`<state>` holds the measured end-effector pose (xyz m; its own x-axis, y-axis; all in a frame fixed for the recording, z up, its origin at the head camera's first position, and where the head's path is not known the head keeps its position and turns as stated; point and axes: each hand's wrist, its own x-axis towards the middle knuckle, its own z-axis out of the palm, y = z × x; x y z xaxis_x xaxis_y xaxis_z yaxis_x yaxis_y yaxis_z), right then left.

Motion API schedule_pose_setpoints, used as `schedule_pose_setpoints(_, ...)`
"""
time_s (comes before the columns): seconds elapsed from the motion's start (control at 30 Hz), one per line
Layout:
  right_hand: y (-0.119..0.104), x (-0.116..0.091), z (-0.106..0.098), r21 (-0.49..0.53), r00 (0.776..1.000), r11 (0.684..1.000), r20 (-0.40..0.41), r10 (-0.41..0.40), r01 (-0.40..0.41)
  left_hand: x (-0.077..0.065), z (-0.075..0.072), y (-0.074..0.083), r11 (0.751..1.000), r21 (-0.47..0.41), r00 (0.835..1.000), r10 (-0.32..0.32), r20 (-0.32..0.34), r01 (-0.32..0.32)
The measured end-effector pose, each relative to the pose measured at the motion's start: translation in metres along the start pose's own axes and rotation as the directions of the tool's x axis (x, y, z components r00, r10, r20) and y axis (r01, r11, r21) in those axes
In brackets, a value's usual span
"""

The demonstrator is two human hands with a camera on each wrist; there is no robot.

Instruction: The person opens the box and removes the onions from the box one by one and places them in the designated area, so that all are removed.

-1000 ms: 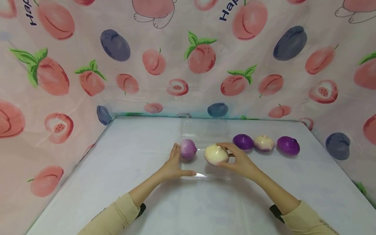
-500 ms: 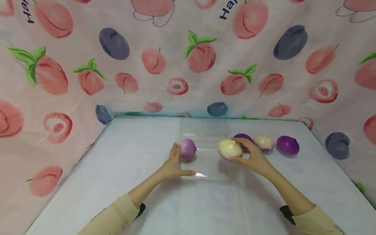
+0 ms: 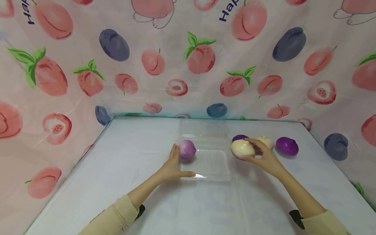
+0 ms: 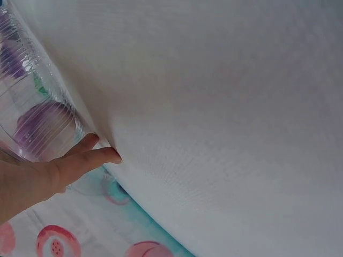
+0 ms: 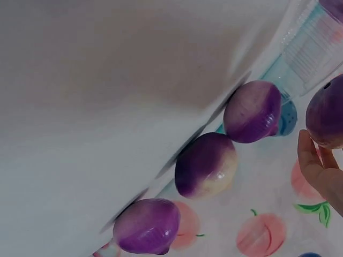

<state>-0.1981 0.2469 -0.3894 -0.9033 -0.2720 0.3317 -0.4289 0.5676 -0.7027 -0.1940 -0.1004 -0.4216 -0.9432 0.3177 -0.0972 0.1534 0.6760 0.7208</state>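
Observation:
My right hand point(image 3: 268, 160) grips a cream-topped onion point(image 3: 242, 149) with a purple underside, held up off the table just right of the clear plastic container point(image 3: 212, 168). In the right wrist view this onion point(image 5: 326, 112) shows its purple side, with fingertips at its lower edge. A light purple onion point(image 3: 187, 150) lies at the left inside the open container. My left hand point(image 3: 172, 168) rests at the container's left front corner, fingers straight along the side and thumb stretched along the front edge. The left wrist view shows the hand point(image 4: 53, 174) beside the clear wall.
To the right stand a dark purple onion point(image 3: 238, 137), partly hidden by the held one, a cream onion point(image 3: 265, 141) and another purple onion point(image 3: 287, 146). The container's raised clear lid point(image 3: 202, 127) lies toward the back. A fruit-print cloth point(image 3: 202, 91) hangs behind the white table.
My right hand has carried the cream-topped onion rightward, from over the container to beyond its right edge, now overlapping the onions behind. The left hand has stayed in place.

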Motion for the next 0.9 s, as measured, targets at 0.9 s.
schedule_pose_setpoints(0.9,0.028,-0.009,0.0,-0.093,0.996,0.995,0.07,0.051,-0.044,-0.001,0.0,0.0,1.0,-0.014,1.0,0.017,0.0,-0.017)
